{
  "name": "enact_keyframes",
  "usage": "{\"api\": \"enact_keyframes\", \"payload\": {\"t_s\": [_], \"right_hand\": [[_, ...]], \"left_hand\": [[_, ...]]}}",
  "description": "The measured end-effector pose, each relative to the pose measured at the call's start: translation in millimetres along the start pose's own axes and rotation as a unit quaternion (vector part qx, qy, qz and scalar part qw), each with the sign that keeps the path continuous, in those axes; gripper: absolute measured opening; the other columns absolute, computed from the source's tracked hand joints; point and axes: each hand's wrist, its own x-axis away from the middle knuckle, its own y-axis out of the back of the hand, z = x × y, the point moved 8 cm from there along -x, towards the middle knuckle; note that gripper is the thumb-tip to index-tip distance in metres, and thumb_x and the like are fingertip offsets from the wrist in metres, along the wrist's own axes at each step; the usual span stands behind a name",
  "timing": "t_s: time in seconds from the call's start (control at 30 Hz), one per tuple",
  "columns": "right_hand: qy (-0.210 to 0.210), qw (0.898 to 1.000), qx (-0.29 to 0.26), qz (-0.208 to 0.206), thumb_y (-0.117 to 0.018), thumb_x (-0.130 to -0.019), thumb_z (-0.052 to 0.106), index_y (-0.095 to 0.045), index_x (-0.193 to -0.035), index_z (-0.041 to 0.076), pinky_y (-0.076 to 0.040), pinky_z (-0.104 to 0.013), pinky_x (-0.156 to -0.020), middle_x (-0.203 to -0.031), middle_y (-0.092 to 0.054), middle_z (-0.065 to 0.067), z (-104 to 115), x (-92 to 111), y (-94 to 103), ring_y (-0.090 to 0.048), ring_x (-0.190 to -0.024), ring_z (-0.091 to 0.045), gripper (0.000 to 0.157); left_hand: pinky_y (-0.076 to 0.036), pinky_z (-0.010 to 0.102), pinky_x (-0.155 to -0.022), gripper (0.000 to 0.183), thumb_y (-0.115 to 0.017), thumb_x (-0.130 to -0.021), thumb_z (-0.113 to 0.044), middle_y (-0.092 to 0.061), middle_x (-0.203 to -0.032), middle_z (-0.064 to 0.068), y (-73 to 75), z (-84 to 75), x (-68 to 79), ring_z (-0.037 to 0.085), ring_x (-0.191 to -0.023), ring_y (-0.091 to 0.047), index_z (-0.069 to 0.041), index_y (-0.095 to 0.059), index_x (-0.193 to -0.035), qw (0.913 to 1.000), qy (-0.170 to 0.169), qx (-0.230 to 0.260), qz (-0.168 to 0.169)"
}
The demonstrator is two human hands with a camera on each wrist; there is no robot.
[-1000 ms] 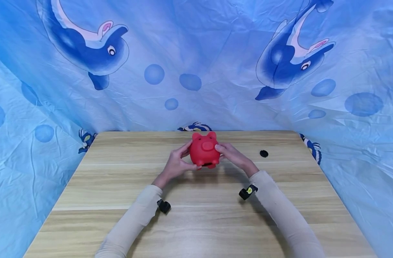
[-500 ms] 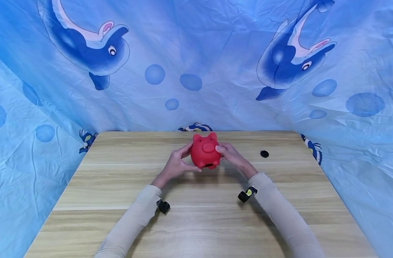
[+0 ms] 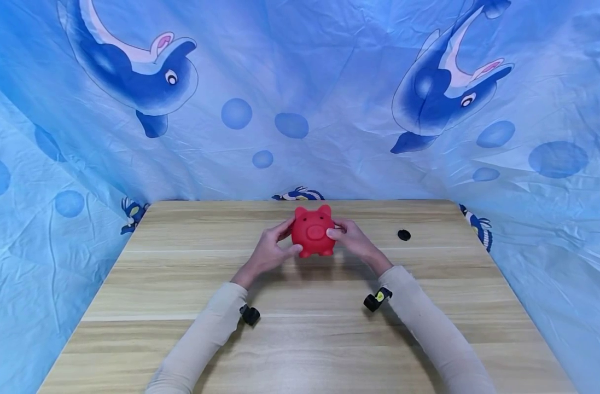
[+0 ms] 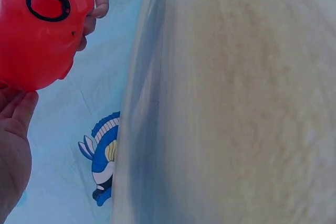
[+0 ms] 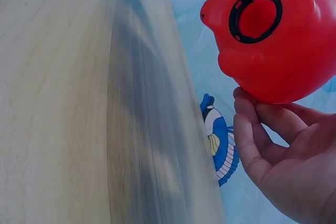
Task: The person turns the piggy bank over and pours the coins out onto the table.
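Left hand (image 3: 272, 250) and right hand (image 3: 351, 238) pinch red, round, plastic-looking piggy bank (image 3: 309, 223) between them, snout facing near, raised over far part of pale wood-grain table (image 3: 304, 339); small black disc (image 3: 403, 235) right, nearer right hand.

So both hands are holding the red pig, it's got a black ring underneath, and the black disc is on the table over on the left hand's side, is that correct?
No: the disc is on the table on the side of the right hand, not the left hand, as the head view shows. Both hands hold the red pig, with a black ring underneath.
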Motion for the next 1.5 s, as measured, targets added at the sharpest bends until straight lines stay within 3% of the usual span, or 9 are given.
{"api": "enact_keyframes", "payload": {"t_s": [0.1,0.17,0.37,0.57,0.73,1.0,1.2,1.5], "right_hand": [[0.003,1.000,-0.001,-0.005,-0.064,-0.094,0.051,-0.055,-0.142,-0.002,-0.056,-0.031,-0.091,-0.121,-0.070,-0.019,0,1,0.5,-0.070,-0.104,-0.024,0.072],[0.003,1.000,-0.001,-0.008,-0.064,-0.094,0.050,-0.052,-0.144,-0.002,-0.057,-0.032,-0.091,-0.124,-0.069,-0.021,0,2,0.9,-0.070,-0.107,-0.026,0.073],[0.010,1.000,-0.002,-0.022,-0.067,-0.093,0.041,-0.052,-0.145,0.000,-0.058,-0.036,-0.091,-0.130,-0.065,-0.022,2,5,3.9,-0.066,-0.116,-0.034,0.068],[0.018,0.999,0.018,-0.040,-0.069,-0.092,0.041,-0.050,-0.148,0.003,-0.059,-0.038,-0.089,-0.133,-0.063,-0.020,0,5,6.5,-0.065,-0.115,-0.035,0.070],[0.031,0.998,0.024,-0.039,-0.071,-0.091,0.040,-0.049,-0.150,0.005,-0.060,-0.036,-0.088,-0.135,-0.062,-0.020,-2,4,5.9,-0.066,-0.115,-0.034,0.072],[0.033,0.999,0.001,-0.021,-0.076,-0.088,0.040,-0.043,-0.154,0.008,-0.061,-0.036,-0.088,-0.139,-0.060,-0.019,-3,3,2.9,-0.065,-0.119,-0.034,0.081],[0.016,1.000,-0.008,-0.005,-0.080,-0.088,0.032,-0.039,-0.155,0.006,-0.061,-0.040,-0.089,-0.140,-0.059,-0.022,-1,2,2.0,-0.068,-0.109,-0.035,0.083],[0.010,0.999,0.046,-0.012,-0.084,-0.084,0.028,-0.042,-0.154,0.011,-0.061,-0.041,-0.085,-0.139,-0.060,-0.015,3,1,7.2,-0.064,-0.110,-0.035,0.084]], "left_hand": [[-0.049,0.062,-0.101,0.073,-0.076,-0.092,-0.026,-0.054,-0.149,0.019,0.2,1.8,-1.8,0.037,-0.131,-0.058,0.000,-0.045,-0.152,0.9997,0.019,0.014,-0.008],[-0.049,0.061,-0.102,0.070,-0.076,-0.092,-0.023,-0.054,-0.149,0.019,0.7,2.6,-3.3,0.036,-0.132,-0.057,-0.001,-0.045,-0.152,0.9991,0.030,0.024,-0.015],[-0.049,0.058,-0.102,0.074,-0.078,-0.092,-0.032,-0.054,-0.149,0.017,1.8,4.8,-7.1,0.035,-0.133,-0.057,-0.004,-0.047,-0.152,0.9961,0.070,0.052,-0.017],[-0.055,0.041,-0.101,0.073,-0.075,-0.092,-0.040,-0.058,-0.144,0.014,-0.8,13.5,-9.1,0.031,-0.127,-0.062,-0.006,-0.048,-0.152,0.9910,0.124,0.050,0.006],[-0.057,0.038,-0.098,0.078,-0.077,-0.090,-0.045,-0.062,-0.136,0.011,-5.0,19.3,-9.8,0.027,-0.119,-0.065,-0.005,-0.049,-0.150,0.9860,0.158,0.046,0.030],[-0.057,0.036,-0.097,0.067,-0.080,-0.090,-0.026,-0.063,-0.134,0.017,-3.8,21.6,-11.9,0.030,-0.116,-0.067,-0.001,-0.053,-0.145,0.9869,0.142,0.071,0.028],[-0.055,0.037,-0.099,0.069,-0.081,-0.088,-0.016,-0.061,-0.137,0.023,-0.6,20.9,-15.9,0.036,-0.120,-0.065,0.001,-0.050,-0.148,0.9872,0.124,0.099,0.016],[-0.053,0.038,-0.103,0.075,-0.081,-0.088,-0.010,-0.055,-0.145,0.023,1.4,19.0,-18.0,0.037,-0.128,-0.060,0.002,-0.043,-0.152,0.9835,0.136,0.118,0.012]]}}
